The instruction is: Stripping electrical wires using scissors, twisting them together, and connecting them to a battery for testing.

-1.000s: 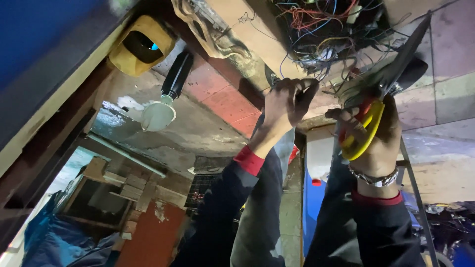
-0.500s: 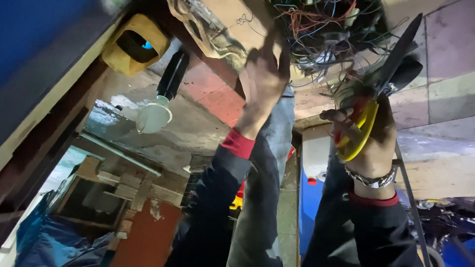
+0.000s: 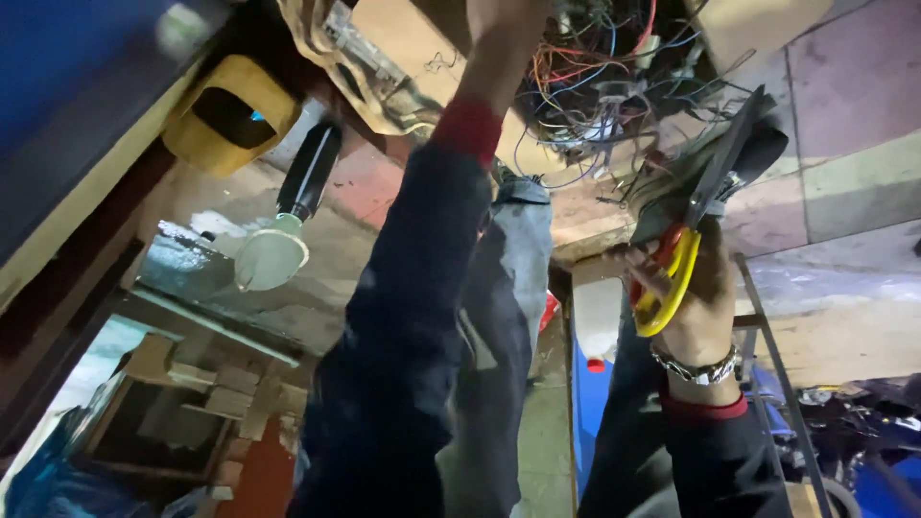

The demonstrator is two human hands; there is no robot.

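Gripping yellow-handled pliers (image 3: 676, 273), right hand (image 3: 696, 307) stays raised; left hand (image 3: 499, 17) reaches overhead, grip unseen.

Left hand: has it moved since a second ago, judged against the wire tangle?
Yes. The left hand has risen from beside the wire tangle toward the frame's top edge, up beside the tangle's upper left.

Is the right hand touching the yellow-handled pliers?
Touching. The head view shows the right hand closed around the yellow-handled pliers, fingers wrapped over the handles.
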